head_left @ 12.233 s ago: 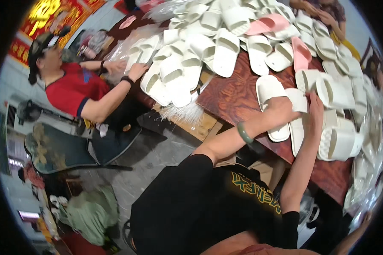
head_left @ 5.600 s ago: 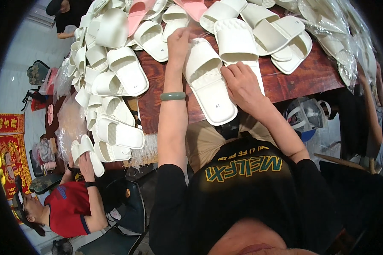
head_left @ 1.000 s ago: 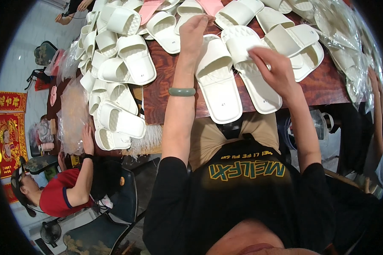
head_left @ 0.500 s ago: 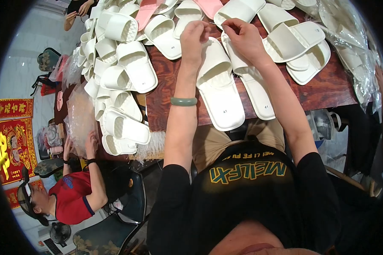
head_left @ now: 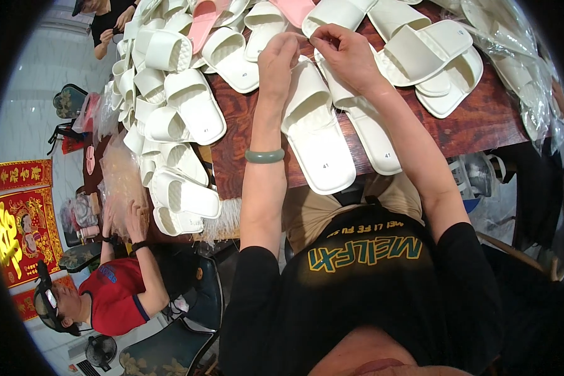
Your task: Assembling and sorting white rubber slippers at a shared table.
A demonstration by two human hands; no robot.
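Note:
Two white slippers lie side by side at the table's near edge, the left slipper point(head_left: 319, 156) and the right slipper point(head_left: 373, 138), soles down with toe ends away from me. Over their toe ends my left hand point(head_left: 278, 66) pinches a thin, pale strand that shows faintly between my hands. My right hand point(head_left: 351, 62) is closed in a pinch at the strand's other side, its wrist above the right slipper. The strand's ends are hidden by my fingers.
Many white slippers point(head_left: 194, 106) are heaped on the left, with a pink slipper point(head_left: 205, 22) among them. More slippers point(head_left: 413, 56) and clear plastic bags point(head_left: 520, 75) lie right. A bundle of clear strands point(head_left: 222, 219) hangs over the table edge. A co-worker point(head_left: 122, 282) handles plastic at left.
My view has shifted slightly. Both hands stay at the toe ends, still pinched, with the fingers a little turned. The co-worker's hands have moved on the plastic.

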